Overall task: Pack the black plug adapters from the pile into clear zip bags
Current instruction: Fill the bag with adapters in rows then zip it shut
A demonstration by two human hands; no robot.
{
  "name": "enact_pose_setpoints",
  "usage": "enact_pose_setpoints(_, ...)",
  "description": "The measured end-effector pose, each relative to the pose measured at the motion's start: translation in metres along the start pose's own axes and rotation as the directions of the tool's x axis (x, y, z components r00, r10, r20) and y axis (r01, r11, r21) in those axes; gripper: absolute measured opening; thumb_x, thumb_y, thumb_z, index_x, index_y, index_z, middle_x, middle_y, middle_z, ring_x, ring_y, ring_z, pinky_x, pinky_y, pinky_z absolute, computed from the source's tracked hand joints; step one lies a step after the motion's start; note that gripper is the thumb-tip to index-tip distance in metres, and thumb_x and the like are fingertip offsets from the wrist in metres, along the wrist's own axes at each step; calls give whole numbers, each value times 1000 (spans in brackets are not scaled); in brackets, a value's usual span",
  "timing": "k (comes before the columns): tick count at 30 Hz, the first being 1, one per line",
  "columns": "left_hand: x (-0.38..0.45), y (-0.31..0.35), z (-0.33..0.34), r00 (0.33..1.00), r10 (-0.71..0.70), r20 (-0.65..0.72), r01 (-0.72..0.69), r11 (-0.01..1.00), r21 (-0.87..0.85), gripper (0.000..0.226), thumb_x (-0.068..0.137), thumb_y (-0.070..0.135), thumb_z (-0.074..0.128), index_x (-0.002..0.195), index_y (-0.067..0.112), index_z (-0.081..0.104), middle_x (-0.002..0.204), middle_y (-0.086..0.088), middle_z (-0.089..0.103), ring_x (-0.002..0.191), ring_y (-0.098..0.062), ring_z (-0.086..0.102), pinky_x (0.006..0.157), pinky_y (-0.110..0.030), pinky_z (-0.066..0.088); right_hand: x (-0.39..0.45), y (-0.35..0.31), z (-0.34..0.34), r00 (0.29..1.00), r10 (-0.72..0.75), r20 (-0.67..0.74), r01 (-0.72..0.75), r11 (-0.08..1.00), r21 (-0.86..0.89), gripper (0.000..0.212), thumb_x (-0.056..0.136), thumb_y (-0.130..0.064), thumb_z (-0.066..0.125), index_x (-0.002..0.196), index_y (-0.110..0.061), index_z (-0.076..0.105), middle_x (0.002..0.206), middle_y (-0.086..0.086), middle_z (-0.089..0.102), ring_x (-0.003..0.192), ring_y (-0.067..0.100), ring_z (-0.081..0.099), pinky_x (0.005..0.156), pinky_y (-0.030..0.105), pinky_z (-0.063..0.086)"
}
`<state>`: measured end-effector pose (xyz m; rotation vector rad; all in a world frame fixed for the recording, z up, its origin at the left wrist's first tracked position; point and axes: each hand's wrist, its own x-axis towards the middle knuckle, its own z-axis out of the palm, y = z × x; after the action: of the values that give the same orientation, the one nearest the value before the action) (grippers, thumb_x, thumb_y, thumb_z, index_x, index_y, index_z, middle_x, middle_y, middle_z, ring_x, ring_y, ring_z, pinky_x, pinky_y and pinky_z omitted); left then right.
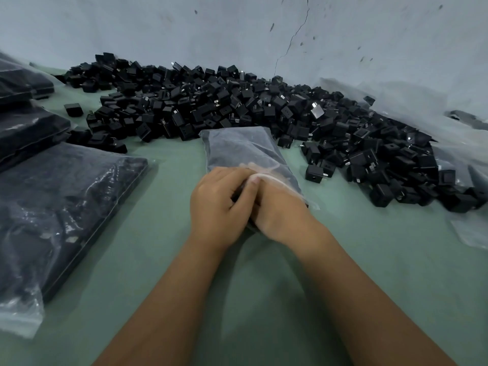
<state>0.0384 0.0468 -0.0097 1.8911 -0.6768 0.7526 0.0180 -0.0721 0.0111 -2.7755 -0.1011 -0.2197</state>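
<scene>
A clear zip bag (243,151) filled with black plug adapters lies on the green table (264,273) in the middle of the view. My left hand (216,207) and my right hand (277,212) meet at the bag's near, open end, and both pinch its plastic mouth. The right hand is partly under the bag's film and looks blurred. Behind the bag, a big pile of loose black plug adapters (237,101) stretches along the wall and down the right side.
Filled bags of adapters (60,207) lie stacked on the left, more at the far left (23,128). Empty clear bags (464,165) lie at the right edge beside the pile. A cracked pale wall (264,30) closes the back.
</scene>
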Motion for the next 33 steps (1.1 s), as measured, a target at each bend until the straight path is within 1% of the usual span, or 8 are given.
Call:
enact_pose_setpoints(3, 0, 0, -1, 1000, -9, 18, 9, 1000, -19, 28, 94, 30, 52, 91, 13, 75, 86, 6, 71, 81, -15, 62, 73, -39, 50, -24, 0, 1, 930, -259, -262, 236, 965, -117, 18, 88, -16, 57, 103, -9, 66, 95, 6, 65, 84, 24, 61, 69, 34, 47)
enact_pose_setpoints(5, -1, 1, -1, 999, -41, 31, 42, 999, -25, 31, 94, 34, 50, 93, 16, 74, 83, 9, 68, 79, -14, 61, 72, -39, 50, -31, 7, 0, 734, -417, -536, 335, 909, -248, 15, 85, -12, 57, 74, -5, 65, 70, 9, 60, 64, 26, 54, 60, 36, 42)
enact_pose_setpoints(8, -3, -1, -2, 984, -170, 54, 173, 984, -52, 33, 91, 40, 50, 91, 18, 75, 83, 7, 70, 80, -17, 63, 74, -40, 51, -34, 24, -6, 558, -331, -761, 299, 936, -187, 29, 92, -16, 45, 67, -5, 57, 63, 6, 50, 60, 23, 42, 60, 34, 32)
enact_pose_setpoints(12, -3, -5, -2, 948, -301, 106, 309, 949, -68, 35, 89, 40, 51, 80, 14, 71, 70, -2, 67, 74, -24, 64, 69, -46, 51, -28, 62, -8, 573, 277, -771, 7, 939, 343, 18, 90, -12, 41, 85, -17, 58, 78, -5, 57, 71, 15, 50, 66, 30, 38)
enact_pose_setpoints(15, -1, -6, 0, 933, -340, 121, 348, 936, -56, 36, 87, 41, 50, 72, 12, 67, 63, -5, 62, 66, -23, 60, 64, -47, 49, -21, 88, -12, 511, 725, -461, -150, 603, 783, 33, 86, -9, 40, 98, -32, 60, 95, -2, 63, 64, 9, 48, 62, 31, 39)
enact_pose_setpoints(18, -1, -8, 1, 926, -358, 119, 365, 930, -40, 37, 86, 43, 50, 70, 14, 65, 61, -5, 59, 62, -21, 56, 62, -43, 46, -17, 98, -9, 681, 644, -349, -262, 659, 706, 52, 90, -11, 39, 123, -48, 54, 109, -5, 55, 95, 15, 51, 83, 34, 43)
enact_pose_setpoints(23, 0, -10, 3, 914, -384, 128, 391, 920, -30, 37, 85, 45, 49, 69, 16, 66, 63, -4, 63, 67, -22, 60, 64, -42, 47, -10, 98, -4, 857, 465, -223, -448, 885, 127, 42, 101, -32, 33, 134, -55, 41, 153, -1, 29, 139, 19, 22, 108, 37, 16)
enact_pose_setpoints(33, 1, -12, 5, 915, -381, 134, 390, 919, -53, 42, 84, 50, 47, 72, 15, 66, 69, -6, 67, 73, -26, 64, 70, -48, 52, -9, 100, -2, 737, 495, -460, -344, 861, 375, 18, 86, -22, 61, 94, -28, 45, 87, -7, 61, 81, 22, 57, 75, 35, 44)
